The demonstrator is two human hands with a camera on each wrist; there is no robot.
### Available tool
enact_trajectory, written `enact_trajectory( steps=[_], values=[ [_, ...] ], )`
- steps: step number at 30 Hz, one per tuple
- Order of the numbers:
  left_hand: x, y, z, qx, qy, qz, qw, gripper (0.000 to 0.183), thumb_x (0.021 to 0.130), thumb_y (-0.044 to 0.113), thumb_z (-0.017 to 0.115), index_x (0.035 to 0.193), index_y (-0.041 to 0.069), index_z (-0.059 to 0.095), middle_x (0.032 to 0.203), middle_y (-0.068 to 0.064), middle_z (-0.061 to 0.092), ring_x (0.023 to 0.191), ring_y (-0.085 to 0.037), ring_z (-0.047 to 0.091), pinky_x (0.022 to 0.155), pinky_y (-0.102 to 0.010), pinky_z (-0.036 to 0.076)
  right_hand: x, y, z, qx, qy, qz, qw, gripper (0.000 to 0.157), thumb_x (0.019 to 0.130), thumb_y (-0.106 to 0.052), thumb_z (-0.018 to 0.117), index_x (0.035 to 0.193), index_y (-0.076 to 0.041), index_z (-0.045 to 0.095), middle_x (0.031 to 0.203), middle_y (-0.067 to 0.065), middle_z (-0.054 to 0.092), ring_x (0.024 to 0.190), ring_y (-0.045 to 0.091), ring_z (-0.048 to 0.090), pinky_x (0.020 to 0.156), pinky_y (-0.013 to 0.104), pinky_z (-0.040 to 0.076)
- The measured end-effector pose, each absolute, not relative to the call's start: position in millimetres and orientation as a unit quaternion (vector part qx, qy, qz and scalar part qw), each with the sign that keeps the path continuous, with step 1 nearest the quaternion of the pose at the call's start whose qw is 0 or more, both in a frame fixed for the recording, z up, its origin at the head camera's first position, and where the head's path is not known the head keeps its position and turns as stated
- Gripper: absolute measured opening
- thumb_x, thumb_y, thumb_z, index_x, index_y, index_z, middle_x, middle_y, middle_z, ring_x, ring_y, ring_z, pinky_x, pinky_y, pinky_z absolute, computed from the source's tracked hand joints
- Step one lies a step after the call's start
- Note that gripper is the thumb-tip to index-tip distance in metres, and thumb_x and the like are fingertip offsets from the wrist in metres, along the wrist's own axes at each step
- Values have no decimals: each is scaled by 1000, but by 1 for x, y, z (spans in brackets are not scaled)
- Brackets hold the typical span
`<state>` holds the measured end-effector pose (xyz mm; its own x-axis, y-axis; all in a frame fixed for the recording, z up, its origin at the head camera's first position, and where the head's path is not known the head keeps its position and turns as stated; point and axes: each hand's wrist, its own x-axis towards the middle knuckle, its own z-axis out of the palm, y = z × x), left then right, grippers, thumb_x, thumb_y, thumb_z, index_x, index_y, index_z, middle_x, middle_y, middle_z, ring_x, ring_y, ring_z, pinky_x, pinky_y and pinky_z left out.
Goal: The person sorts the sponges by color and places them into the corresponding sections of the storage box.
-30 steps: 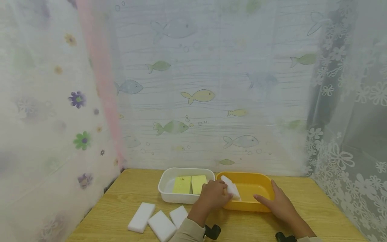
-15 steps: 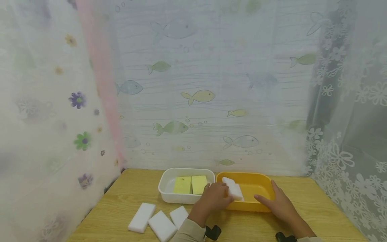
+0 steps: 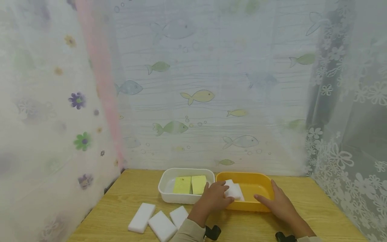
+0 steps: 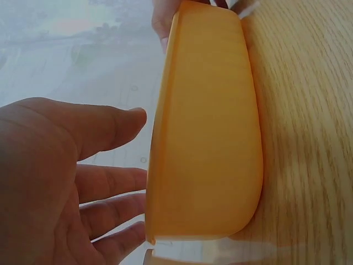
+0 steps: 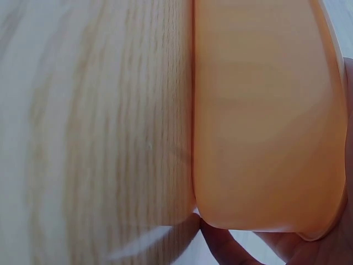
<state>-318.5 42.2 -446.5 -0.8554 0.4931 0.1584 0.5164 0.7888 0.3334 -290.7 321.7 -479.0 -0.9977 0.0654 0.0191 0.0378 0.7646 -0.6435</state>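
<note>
In the head view, two white sponges (image 3: 232, 191) lie overlapping at the left end of an orange-yellow plastic tub (image 3: 252, 206). My left hand (image 3: 214, 198) hovers at that end, its fingers spread and relaxed beside the sponges with nothing gripped. From the left wrist, the thumb and fingers of this hand (image 4: 71, 165) stand apart, fingertips behind the tub's rim. My right hand (image 3: 279, 203) holds the tub's right end, thumb over the near rim and fingers round the outer side. The right wrist view has its fingers (image 5: 223, 243) wrapped round the end wall.
A white tub (image 3: 178, 198) with two yellow sponges (image 3: 191, 185) stands left of the orange-yellow one. Several white sponges (image 3: 162, 226) lie on the wooden table (image 3: 118, 198) at front left. A curtain printed with fish (image 3: 199, 134) hangs behind the table.
The left hand has let go of a white sponge, which now lies lower in the tub, overlapping the other. Its fingers have straightened. The right hand has stayed on the tub.
</note>
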Motion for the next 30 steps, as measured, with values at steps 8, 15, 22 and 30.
enact_trajectory(
  steps=[8,15,22,30],
  values=[
    [-313,28,-443,-280,-938,-200,33,54,100,47,64,144,16,62,155,-4,53,147,-26,45,119,-68,27,-290,322,-481,-29,-941,338,7,123,93,-74,57,162,4,-10,163,42,6,146,65,17,109,79,28],
    [-307,4,-424,-308,-932,-183,54,54,100,45,66,145,14,61,156,-8,52,146,-28,46,118,-66,32,-290,326,-479,-29,-941,336,8,124,93,-74,56,162,4,-11,164,42,5,146,65,16,110,80,27],
    [-304,-27,-419,-330,-921,-190,82,53,102,45,63,144,13,62,155,-11,53,144,-31,49,115,-59,40,-291,325,-479,-29,-941,337,9,124,93,-74,57,162,4,-11,164,42,5,146,65,16,110,79,28],
    [-291,-63,-415,-325,-912,-238,76,53,101,44,65,145,15,60,158,-9,49,145,-35,47,113,-62,40,-292,325,-479,-23,-941,339,5,123,94,-73,55,162,3,-12,164,42,5,146,65,16,109,79,28]
  ],
)
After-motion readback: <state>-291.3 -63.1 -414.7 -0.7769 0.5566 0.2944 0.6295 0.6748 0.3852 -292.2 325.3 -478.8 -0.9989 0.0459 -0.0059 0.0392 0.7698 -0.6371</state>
